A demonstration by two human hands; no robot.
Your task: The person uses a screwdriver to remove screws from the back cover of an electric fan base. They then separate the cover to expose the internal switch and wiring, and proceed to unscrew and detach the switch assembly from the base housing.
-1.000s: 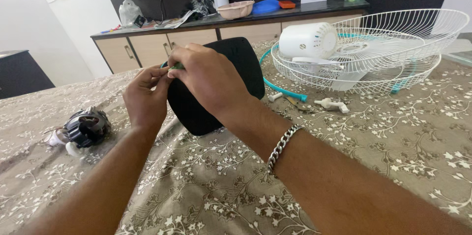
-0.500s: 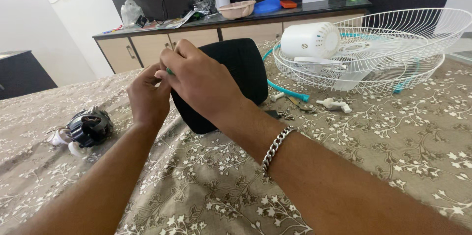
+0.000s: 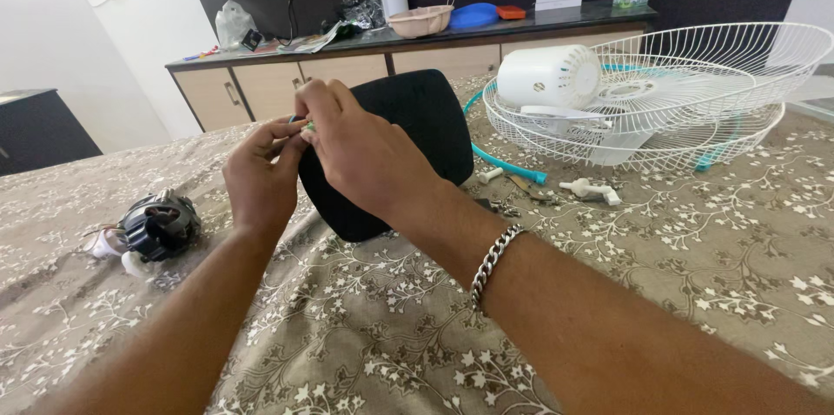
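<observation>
Above the bed's middle, our left hand and right hand pinch a small green piece — it could slip into the bedspread folds.

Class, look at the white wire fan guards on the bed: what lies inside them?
Inside the guards sit a white motor housing and white fan blades. The wires and housing cover part of the blades.

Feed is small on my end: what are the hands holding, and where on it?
Both hands, left hand and right hand, pinch a small green and white piece between their fingertips; which part of it cannot be told.
</observation>
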